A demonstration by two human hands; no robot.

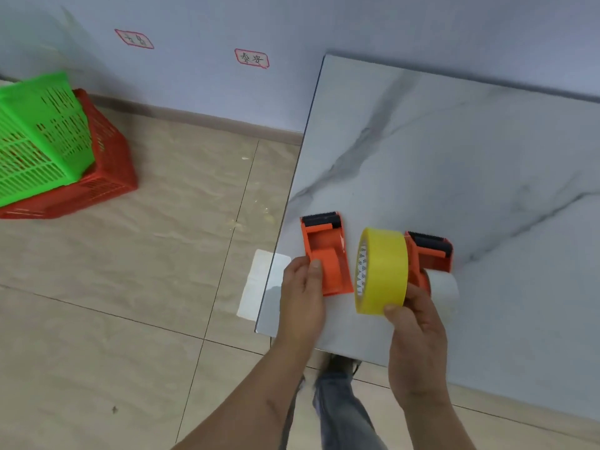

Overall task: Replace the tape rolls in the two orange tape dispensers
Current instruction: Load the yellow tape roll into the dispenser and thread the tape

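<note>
Two orange tape dispensers lie on the grey marble table (454,151) near its left front corner. The left dispenser (326,251) has no roll in it; my left hand (302,297) grips its near end with the thumb on the hub. My right hand (415,323) holds a yellow tape roll (384,271) upright between the two dispensers. The right dispenser (430,254) sits just behind that roll. A clear whitish tape roll (444,287) rests at its near end, partly hidden by my right hand.
The table's left edge (292,190) drops to a beige tiled floor. A white paper sheet (259,284) lies on the floor by that edge. A green crate (39,138) sits on a red crate (107,170) at far left by the wall. My leg (337,404) stands below.
</note>
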